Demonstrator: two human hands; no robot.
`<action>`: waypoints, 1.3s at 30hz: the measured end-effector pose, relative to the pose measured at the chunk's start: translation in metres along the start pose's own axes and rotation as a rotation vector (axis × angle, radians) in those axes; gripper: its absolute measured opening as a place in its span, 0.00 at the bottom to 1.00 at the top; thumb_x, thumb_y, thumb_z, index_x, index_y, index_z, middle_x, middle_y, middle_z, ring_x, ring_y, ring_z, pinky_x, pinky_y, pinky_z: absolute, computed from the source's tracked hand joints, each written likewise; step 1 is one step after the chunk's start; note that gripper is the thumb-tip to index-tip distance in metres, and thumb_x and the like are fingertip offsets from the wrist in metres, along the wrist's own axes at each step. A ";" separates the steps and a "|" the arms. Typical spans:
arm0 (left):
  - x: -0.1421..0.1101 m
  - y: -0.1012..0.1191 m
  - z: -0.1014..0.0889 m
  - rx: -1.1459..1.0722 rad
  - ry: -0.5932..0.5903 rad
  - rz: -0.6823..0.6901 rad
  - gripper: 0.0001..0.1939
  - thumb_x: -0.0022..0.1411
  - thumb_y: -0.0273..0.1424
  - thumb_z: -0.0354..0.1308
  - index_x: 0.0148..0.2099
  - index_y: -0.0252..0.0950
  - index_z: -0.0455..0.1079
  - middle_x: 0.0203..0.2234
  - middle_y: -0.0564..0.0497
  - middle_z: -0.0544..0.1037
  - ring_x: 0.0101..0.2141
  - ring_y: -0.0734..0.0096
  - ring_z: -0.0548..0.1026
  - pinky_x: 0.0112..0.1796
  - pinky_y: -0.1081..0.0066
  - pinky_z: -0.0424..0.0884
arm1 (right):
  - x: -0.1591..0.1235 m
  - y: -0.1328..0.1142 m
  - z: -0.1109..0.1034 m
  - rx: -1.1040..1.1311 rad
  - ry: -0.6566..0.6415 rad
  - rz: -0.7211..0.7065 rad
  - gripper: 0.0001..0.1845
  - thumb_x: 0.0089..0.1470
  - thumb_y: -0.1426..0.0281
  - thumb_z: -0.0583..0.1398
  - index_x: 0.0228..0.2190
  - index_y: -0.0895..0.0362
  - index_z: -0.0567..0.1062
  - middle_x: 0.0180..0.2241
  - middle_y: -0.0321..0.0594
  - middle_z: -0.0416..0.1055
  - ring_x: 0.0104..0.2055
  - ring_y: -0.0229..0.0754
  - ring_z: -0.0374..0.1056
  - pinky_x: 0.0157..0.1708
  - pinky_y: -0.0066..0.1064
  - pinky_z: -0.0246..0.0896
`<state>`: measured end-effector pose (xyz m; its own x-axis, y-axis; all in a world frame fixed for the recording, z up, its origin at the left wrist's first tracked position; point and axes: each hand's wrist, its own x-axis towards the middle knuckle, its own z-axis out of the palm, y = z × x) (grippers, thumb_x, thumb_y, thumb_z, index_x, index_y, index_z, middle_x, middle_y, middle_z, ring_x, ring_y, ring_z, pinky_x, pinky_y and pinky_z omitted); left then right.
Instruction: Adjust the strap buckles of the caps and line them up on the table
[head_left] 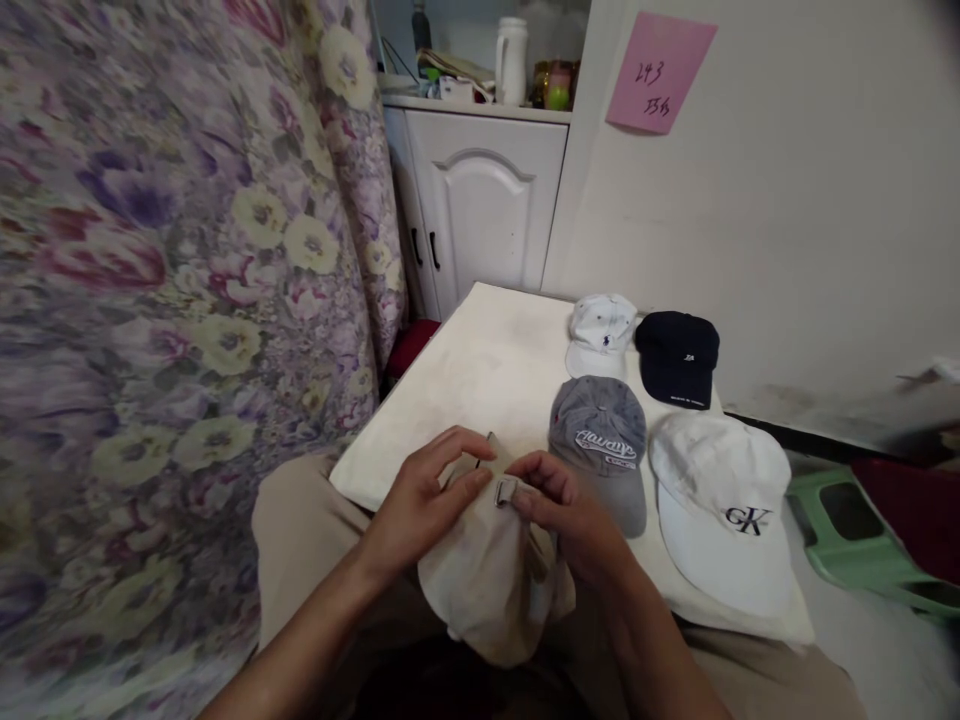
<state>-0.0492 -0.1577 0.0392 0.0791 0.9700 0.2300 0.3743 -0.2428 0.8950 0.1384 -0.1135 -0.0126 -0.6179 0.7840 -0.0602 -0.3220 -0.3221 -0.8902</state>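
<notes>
A beige baseball cap (495,590) is held over my lap, its back strap with a metal buckle (504,492) turned upward. My left hand (431,490) pinches the strap side of the cap between thumb and fingers. On the other side, my right hand (559,505) grips the strap close to the buckle. Just beyond my right hand lies a grey cap (598,425) with white lettering. The cap's brim is not clearly visible.
On the cream-covered table (480,350) also lie a small white cap (600,330), a navy cap (677,350) and a larger white cap (720,500). A floral curtain (187,300) hangs at left. A green stool (862,540) stands at right, a white cabinet (480,200) behind.
</notes>
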 end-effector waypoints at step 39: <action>-0.012 -0.011 -0.031 -0.120 -0.392 -0.215 0.06 0.58 0.32 0.61 0.35 0.37 0.67 0.28 0.57 0.68 0.30 0.72 0.64 0.31 0.74 0.59 | -0.008 0.001 0.034 -0.438 0.037 -0.086 0.09 0.54 0.70 0.65 0.38 0.54 0.74 0.35 0.36 0.74 0.38 0.41 0.69 0.38 0.33 0.61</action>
<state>-0.0833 -0.1670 0.0383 0.3637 0.9254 -0.1065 0.3123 -0.0134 0.9499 0.1185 -0.1381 0.0022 -0.5738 0.8189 0.0135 -0.0321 -0.0060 -0.9995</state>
